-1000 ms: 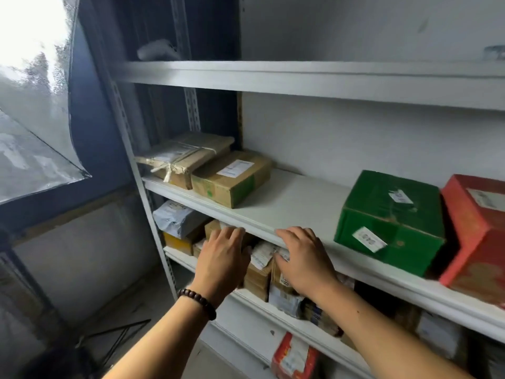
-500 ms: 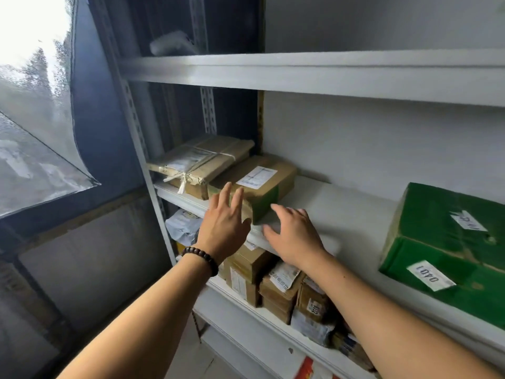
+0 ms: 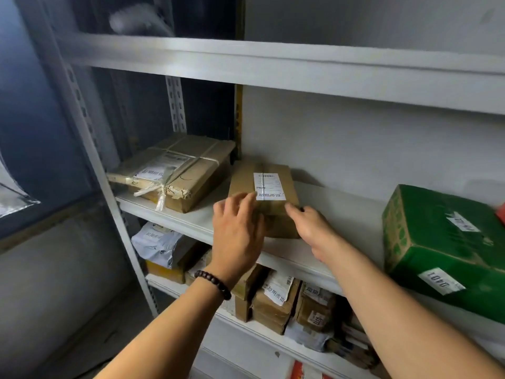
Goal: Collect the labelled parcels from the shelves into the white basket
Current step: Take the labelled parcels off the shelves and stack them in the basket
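On the middle shelf [image 3: 341, 206], close to its front lip, just right of a flat tied parcel [image 3: 175, 170] and well left of a green carton [image 3: 442, 242]: a small brown cardboard box [image 3: 244, 180] with a white label [image 3: 269, 186] on top. Touched at its near left top edge by the left hand [image 3: 236, 236], fingers nearly straight and laid over the lid; met at the near right corner by the right hand [image 3: 311, 228], fingertips against the card. Hands apart, one to each side, neither plainly clamped. Looks stiff and square-edged, matte corrugated card with what seems a clear tape strip down the centre seam. Probably light to moderate for its size, though contents unknown. Likely slick along the tape and label, grippier on bare card. Best taken by the two side faces, palms pressing inward, or slid forward and cupped under the base. No sign of the white basket in view.
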